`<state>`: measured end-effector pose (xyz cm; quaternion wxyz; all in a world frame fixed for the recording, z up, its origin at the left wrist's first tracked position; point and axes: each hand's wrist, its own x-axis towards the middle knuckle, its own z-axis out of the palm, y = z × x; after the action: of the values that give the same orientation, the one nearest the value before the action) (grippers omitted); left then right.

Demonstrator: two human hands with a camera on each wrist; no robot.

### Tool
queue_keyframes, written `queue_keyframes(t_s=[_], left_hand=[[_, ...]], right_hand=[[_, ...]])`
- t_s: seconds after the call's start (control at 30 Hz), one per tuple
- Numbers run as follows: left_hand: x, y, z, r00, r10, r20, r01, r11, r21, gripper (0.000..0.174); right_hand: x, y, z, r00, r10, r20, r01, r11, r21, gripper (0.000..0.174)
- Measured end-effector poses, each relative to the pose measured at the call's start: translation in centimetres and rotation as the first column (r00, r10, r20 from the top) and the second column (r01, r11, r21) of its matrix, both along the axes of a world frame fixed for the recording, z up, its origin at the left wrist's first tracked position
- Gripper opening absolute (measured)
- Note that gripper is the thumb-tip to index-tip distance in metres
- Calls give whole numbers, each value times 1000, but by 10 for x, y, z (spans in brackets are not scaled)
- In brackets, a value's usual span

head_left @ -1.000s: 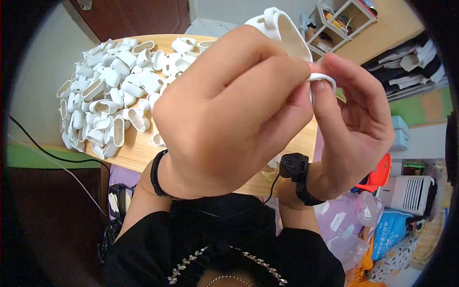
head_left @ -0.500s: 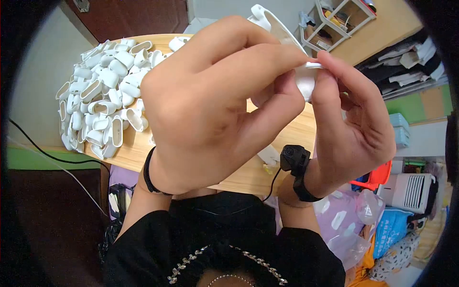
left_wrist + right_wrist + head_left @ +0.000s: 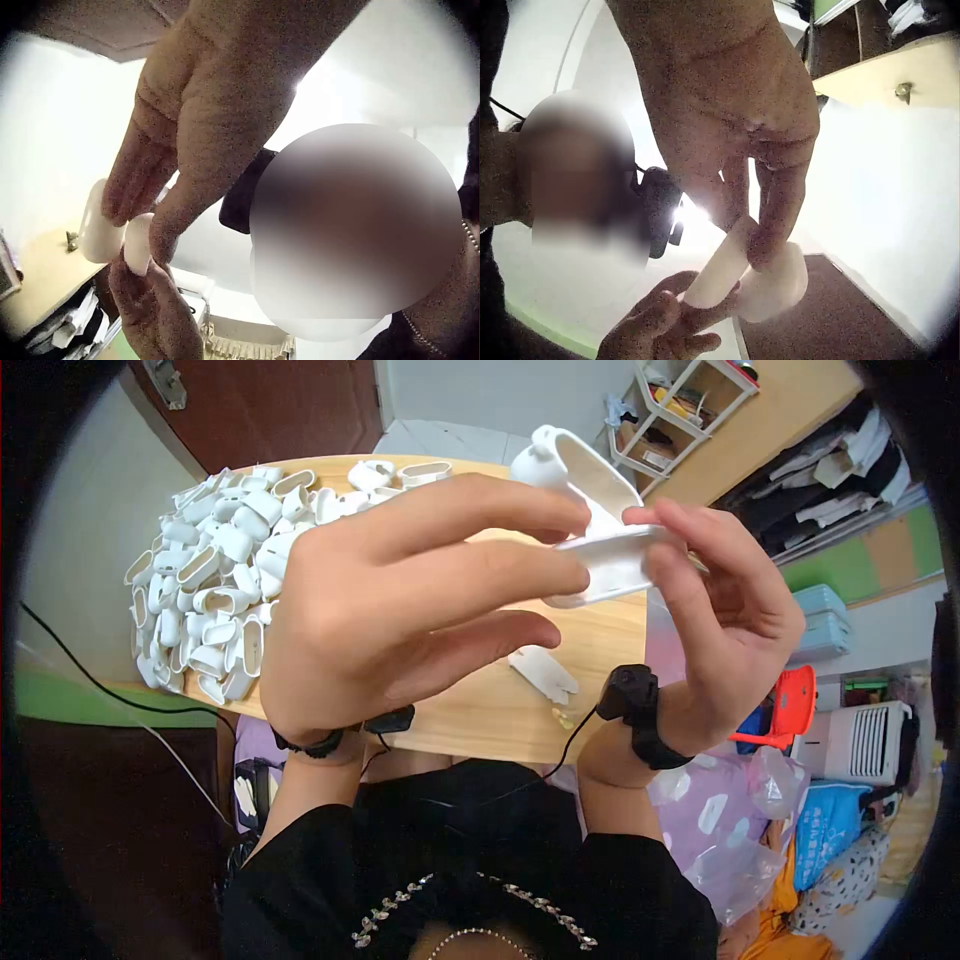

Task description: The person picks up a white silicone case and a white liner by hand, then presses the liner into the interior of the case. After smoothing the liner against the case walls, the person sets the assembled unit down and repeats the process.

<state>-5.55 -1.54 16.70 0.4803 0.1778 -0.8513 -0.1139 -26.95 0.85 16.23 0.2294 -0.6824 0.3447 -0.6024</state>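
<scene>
A white hinged case (image 3: 537, 468) is held up above the table, lid (image 3: 612, 568) folded open. My right hand (image 3: 735, 610) pinches the lid's right end between thumb and fingers. On the other side, my left hand (image 3: 400, 595) touches the case with two extended fingertips, its thumb apart from the lid in the head view. The left wrist view has the case body (image 3: 97, 225) beside the lid (image 3: 138, 244), between my left hand (image 3: 217, 105) and right hand (image 3: 154, 319). In the right wrist view, left fingers reach between lid (image 3: 720, 274) and body (image 3: 780, 289).
Many similar white cases (image 3: 205, 575) are heaped on the left of the wooden table (image 3: 450, 705). A flat white piece (image 3: 542, 673) lies near its front edge. Beyond the table stand a white shelf rack (image 3: 675, 425) and, at right, a red plastic object (image 3: 792, 705).
The left fingers have loosened from their pinch and spread, with the thumb moved down from the case. The case has turned so its lid shows broadly; both hands sit slightly lower.
</scene>
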Motion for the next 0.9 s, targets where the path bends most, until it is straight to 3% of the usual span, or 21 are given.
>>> queue_keyframes(t_s=[0.1, 0.13, 0.37, 0.53, 0.67, 0.77, 0.8, 0.87, 0.9], left_hand=[[-3, 14, -4, 999, 19, -35, -20, 999, -27, 26], [-2, 18, -5, 999, 26, -21, -27, 999, -41, 25], [3, 64, -18, 995, 2, 97, -16, 990, 141, 17], [5, 99, -67, 975, -64, 211, -1, 956, 294, 22], [-2, 124, -106, 937, -129, 324, 25, 951, 307, 28], [1, 138, -127, 991, 36, 129, -82, 928, 364, 29], [12, 135, -133, 983, 167, 80, -184, 923, 338, 31], [34, 121, -147, 806, 590, 48, -576, 763, 293, 26], [43, 115, -147, 692, 722, 19, -676, 638, 369, 29]], right_hand=[[-13, 20, 10, 948, 250, -198, -240, 968, 74, 30], [-13, 24, 9, 923, 256, -286, -267, 964, 1, 33], [0, 83, -15, 903, -10, -429, 6, 1000, -13, 17], [-5, 122, -59, 862, 38, -505, 29, 992, 123, 13], [-16, 160, -94, 858, 107, -502, 72, 943, 324, 13], [-46, 179, -112, 858, -131, -496, 263, 943, 205, 15], [-61, 183, -117, 840, -263, -475, 418, 872, 256, 16], [-74, 186, -115, 754, -430, -496, 626, 700, 345, 17], [-74, 178, -108, 709, -464, -532, 688, 622, 374, 16]])
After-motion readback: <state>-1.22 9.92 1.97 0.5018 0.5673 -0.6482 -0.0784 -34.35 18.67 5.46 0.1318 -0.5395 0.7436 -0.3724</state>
